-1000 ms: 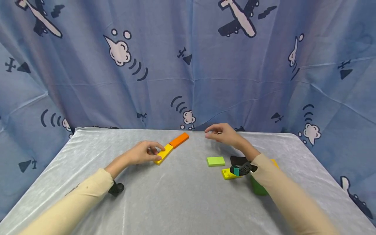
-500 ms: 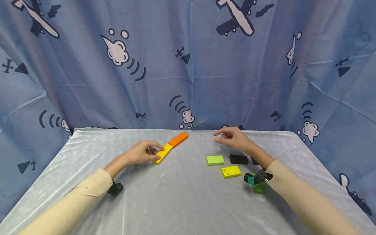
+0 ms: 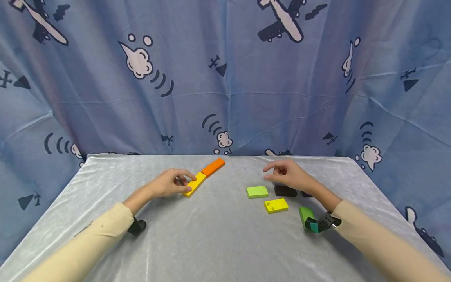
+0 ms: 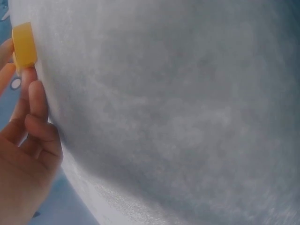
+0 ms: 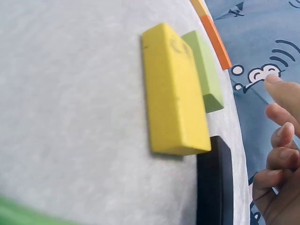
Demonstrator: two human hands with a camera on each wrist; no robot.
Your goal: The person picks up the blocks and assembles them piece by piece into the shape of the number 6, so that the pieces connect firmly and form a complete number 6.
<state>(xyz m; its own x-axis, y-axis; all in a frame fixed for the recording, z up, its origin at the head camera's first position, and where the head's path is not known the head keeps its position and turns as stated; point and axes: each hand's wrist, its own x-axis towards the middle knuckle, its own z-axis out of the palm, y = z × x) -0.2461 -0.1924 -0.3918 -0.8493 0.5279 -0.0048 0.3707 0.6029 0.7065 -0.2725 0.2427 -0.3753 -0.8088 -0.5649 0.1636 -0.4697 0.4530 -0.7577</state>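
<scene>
My left hand (image 3: 186, 184) lies on the table and pinches the near end of a yellow block (image 3: 195, 183) between thumb and fingers. That block lies end to end with an orange block (image 3: 213, 167). In the left wrist view a fingertip of the left hand (image 4: 29, 117) touches the yellow block (image 4: 24, 44). My right hand (image 3: 282, 175) hovers with loosely curled fingers, holding nothing, just above a black block (image 3: 284, 190). In the right wrist view the right hand (image 5: 279, 154) hangs beside the black block (image 5: 214, 183).
A light green block (image 3: 257, 191), a bright yellow block (image 3: 276, 205) and a dark green block (image 3: 305, 215) lie on the grey-clothed table (image 3: 218, 239) near my right arm. A dark purple piece (image 3: 305, 194) peeks from behind the wrist. A blue aeroplane-print curtain (image 3: 225, 86) hangs behind.
My right hand has drawn back to the right and nearer, from beside the orange block to above the black block, uncovering the blocks under the arm. The left hand has stayed put.
</scene>
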